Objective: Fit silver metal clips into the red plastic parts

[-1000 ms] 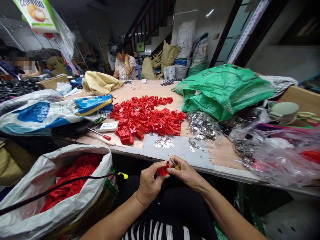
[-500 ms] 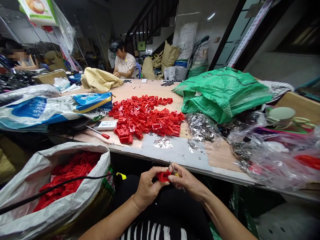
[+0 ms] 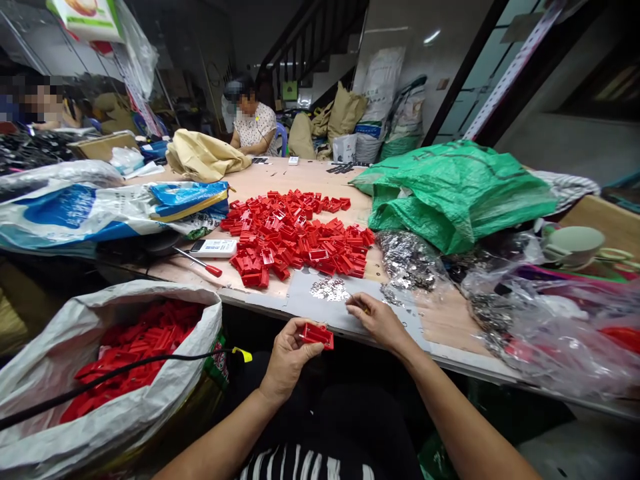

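Observation:
My left hand is closed on a red plastic housing, an open box shape held between thumb and fingers above my lap. My right hand is at the table edge, its fingers curled round a thin metal tool with a yellow part, mostly hidden by the hand. The fingertips are just right of a small heap of shiny flat metal pieces on a grey sheet. Behind that heap lies a large pile of red plastic housings.
A white sack of red parts stands at my left. On the table lie a red-handled screwdriver, a white box-like device, a green sack and a clear bag of metal pieces. Across the table sits a person.
My right hand has left the red housing and moved up and right to the metal pieces, tool still in its fingers. The left hand keeps the housing, now slightly raised and turned.

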`<state>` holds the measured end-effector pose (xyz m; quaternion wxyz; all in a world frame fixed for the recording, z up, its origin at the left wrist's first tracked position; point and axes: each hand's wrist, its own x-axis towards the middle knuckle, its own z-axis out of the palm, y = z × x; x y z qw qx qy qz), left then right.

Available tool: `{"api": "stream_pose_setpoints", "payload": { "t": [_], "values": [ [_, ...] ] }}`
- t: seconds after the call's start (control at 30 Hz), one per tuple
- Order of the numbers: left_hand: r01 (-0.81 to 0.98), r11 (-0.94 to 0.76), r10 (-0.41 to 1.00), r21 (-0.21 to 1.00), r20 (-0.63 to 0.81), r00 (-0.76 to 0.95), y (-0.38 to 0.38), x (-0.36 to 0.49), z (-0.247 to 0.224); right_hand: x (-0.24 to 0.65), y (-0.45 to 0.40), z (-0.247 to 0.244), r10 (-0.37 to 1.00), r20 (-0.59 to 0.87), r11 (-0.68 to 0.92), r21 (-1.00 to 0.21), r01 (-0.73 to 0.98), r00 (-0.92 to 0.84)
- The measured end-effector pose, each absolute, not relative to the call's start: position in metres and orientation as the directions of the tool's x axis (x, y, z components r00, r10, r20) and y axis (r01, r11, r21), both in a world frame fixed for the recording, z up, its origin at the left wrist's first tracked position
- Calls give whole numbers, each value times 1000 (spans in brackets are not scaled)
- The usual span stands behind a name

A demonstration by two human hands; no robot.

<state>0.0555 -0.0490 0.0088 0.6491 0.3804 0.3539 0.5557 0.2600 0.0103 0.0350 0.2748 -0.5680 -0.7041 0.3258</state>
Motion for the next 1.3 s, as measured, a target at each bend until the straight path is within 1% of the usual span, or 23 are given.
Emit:
{"api": "stream_pose_setpoints", "payload": {
  "t": [0.03,0.07,0.1,0.2,0.33,0.5,0.57,0.63,0.8,0.9,0.97,1.07,1.13,1.2,1.3],
  "values": [
    [-442,94,990,892,-38,135,-49,55,7,262,17,34,982,69,177,-676,715,-177],
    [-430,93,990,898,-37,137,-48,54,6,262,23,33,980,94,197,-602,774,-176],
    [-418,89,990,904,-34,137,-48,54,5,261,28,32,977,99,211,-556,804,-188],
    [-385,72,991,920,-23,132,-45,53,4,250,36,27,972,92,234,-499,834,-218],
    [-351,67,991,934,-21,135,-44,51,1,238,47,22,976,105,219,-422,880,-193],
    [-330,73,992,941,-33,125,-43,50,-3,233,58,16,978,102,209,-385,899,-183],
    [-333,78,992,940,-39,122,-42,49,-4,233,60,16,978,100,209,-390,897,-184],
    [-373,92,992,923,-52,115,-40,49,-4,234,61,16,979,103,202,-406,891,-174],
    [-549,225,974,805,-172,147,-36,49,0,242,58,22,982,118,185,-490,852,-145],
    [-603,247,969,758,-197,149,-33,50,6,247,50,27,977,123,214,-550,807,-175],
    [-625,252,968,739,-197,157,-30,51,10,248,42,30,970,123,239,-623,745,-209],
    [-637,271,963,722,-202,180,-27,54,15,246,24,36,955,119,261,-771,581,-271],
    [-641,277,961,716,-202,189,-27,56,17,242,11,41,945,122,266,-828,493,-304],
    [-642,279,960,714,-199,196,-28,58,17,237,-2,47,933,141,291,-837,464,-330],
    [-637,280,959,718,-187,211,-28,61,18,231,-15,52,906,204,379,-781,496,-371]
  ]
}}
